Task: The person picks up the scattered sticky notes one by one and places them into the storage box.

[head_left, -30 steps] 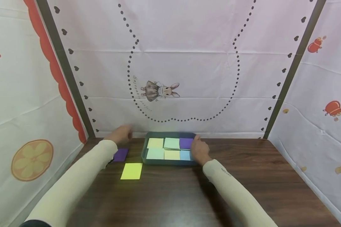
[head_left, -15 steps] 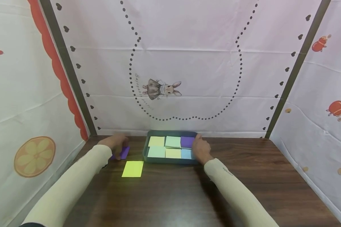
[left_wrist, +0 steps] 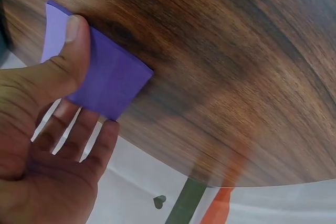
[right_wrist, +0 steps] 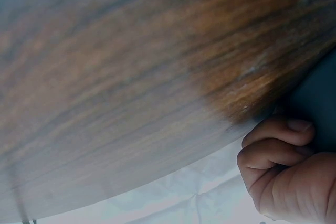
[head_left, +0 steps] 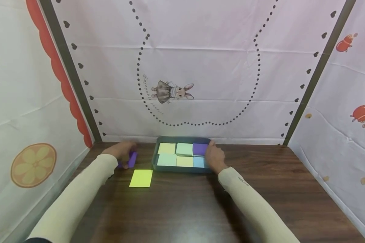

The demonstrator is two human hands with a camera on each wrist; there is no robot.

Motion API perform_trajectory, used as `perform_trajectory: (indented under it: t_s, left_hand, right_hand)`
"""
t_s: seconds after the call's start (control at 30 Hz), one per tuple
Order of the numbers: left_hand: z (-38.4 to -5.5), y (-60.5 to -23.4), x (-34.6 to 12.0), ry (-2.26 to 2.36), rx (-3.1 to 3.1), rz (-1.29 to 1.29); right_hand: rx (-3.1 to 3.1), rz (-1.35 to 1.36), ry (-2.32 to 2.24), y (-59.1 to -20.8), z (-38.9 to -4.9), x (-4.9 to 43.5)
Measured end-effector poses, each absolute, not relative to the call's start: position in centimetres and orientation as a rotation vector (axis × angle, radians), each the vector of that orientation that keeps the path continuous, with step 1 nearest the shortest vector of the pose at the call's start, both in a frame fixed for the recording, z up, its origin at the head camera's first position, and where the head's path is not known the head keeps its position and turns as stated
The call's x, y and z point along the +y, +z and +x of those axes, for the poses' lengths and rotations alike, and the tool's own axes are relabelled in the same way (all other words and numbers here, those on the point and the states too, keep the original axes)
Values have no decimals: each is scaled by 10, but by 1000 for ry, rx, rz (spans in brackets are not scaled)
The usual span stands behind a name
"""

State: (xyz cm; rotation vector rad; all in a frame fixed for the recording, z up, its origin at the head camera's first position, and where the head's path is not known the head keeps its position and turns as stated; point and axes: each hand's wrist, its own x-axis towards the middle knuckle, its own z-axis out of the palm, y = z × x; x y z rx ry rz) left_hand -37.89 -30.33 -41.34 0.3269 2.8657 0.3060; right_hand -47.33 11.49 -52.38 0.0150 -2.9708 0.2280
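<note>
My left hand [head_left: 121,152] pinches a purple sticky-note pad [left_wrist: 113,77] at the left of the table. In the left wrist view the thumb lies across its top face, the fingers reach under its edge, and the pad bends slightly. My right hand [head_left: 214,157] grips the right end of a dark blue-green tray [head_left: 182,170], its fingers curled at the wall in the right wrist view. Inside the tray lie several sticky-note pads in two rows: pale yellow, mint green, purple and light blue [head_left: 199,162]. A bright yellow sticky-note pad [head_left: 141,178] lies flat on the table, left of the tray.
The dark wood-grain table [head_left: 182,209] runs back to a white printed cloth wall [head_left: 219,84] just behind the tray. More cloth walls stand at the left [head_left: 15,101] and right [head_left: 337,101]. The table's front and right side stretch out beyond the arms.
My left hand has come down from behind the purple pad on the table and taken hold of it. The right hand stays on the tray. The head view has shifted slightly.
</note>
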Motion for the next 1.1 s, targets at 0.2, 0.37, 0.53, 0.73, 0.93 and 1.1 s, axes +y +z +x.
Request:
perform_trajectory:
  t_s: [0.2,0.37,0.53,0.73,0.93,1.1]
  left_hand:
    - [-377,-411,-311,318,2862,305]
    - [-379,-402,-315,378,2860,367]
    - [-385,-393,-316,423,2864,369]
    - [-387,-382,-313,547,2865,369]
    - [-391,-368,-306,585,2931,357]
    - [-387,-356,-298,628,2966,355]
  right_hand:
    - [-2937,29,226,-520,-468,114]
    - [-2940,35,214,-519,-468,114]
    - [-2946,16,212,-526,-475,115]
    - [-2973,14,245,-537,-489,118]
    - [-2972,47,247,-535,-490,121]
    - [-2985,48,247,-537,-491,120]
